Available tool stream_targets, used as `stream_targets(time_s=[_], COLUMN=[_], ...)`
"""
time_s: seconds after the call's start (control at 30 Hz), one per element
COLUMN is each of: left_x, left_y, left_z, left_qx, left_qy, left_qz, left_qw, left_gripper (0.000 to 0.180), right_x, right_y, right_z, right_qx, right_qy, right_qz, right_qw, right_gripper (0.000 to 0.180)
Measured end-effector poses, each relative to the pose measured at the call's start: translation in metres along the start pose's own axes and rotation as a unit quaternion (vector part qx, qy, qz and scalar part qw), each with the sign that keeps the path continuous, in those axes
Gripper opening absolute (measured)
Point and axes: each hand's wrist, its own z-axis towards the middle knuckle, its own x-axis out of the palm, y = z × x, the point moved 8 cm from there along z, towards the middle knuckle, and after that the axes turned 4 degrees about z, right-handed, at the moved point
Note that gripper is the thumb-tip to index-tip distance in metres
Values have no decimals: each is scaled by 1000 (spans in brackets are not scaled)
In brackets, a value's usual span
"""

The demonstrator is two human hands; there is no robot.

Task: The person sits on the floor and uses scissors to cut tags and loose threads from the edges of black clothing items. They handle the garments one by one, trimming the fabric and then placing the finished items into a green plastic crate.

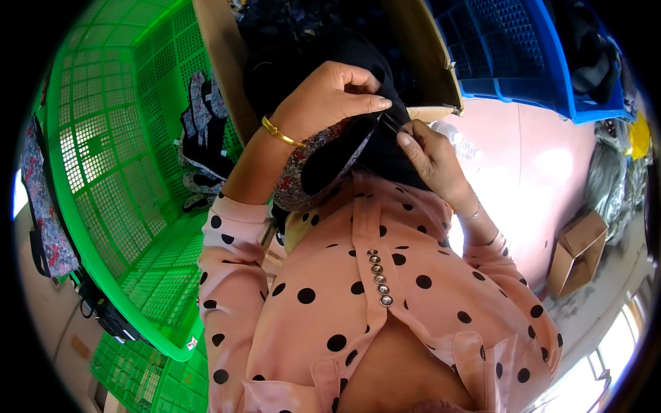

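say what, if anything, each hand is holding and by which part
The left hand seems to pinch the floral fabric piece by its far end; the right hand seems to grip something thin, kind and held part unclear.

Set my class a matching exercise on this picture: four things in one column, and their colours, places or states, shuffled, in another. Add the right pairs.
Things
1. Left hand
2. Large green crate
3. Blue crate
4. Shirt

Descriptions
A. Pink with black dots
B. Has a gold bracelet at its wrist
C. At the upper right of the picture
D. Has flowered and black pieces inside, at the left of the picture

Right pairs
1-B; 2-D; 3-C; 4-A
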Motion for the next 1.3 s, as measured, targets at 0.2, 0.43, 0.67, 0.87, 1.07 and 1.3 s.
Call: stream_targets(time_s=[0.2, 0.43, 0.67, 0.87, 1.07, 1.3], left_x=[-2, 0, 1, -56, -21, 39], left_y=[-2, -1, 0, -14, -32, -42], left_z=[3, 1, 4, -9, -81, -87], left_qx=[-26, -12, 49, 92, 130, 124], left_qy=[17, 5, 19, -219, -319, -375], left_qz=[24, -19, -11, 279, 355, 484], left_qw=[999, 1000, 999, 931, 869, 781], left_gripper=[13, 13, 14, 26, 29, 21], right_x=[7, 14, 9, 3, 1, 1], right_y=[9, 5, 11, -10, -18, -10], right_z=[12, 22, 29, 39, 38, 38], right_qx=[2, 8, -34, 49, 38, -46], right_qy=[-13, -4, 1, 17, -13, -68], right_qz=[9, -8, 3, 186, 228, 119], right_qw=[1000, 1000, 999, 981, 973, 989], right_gripper=[35, 36, 37, 45, 46, 38])
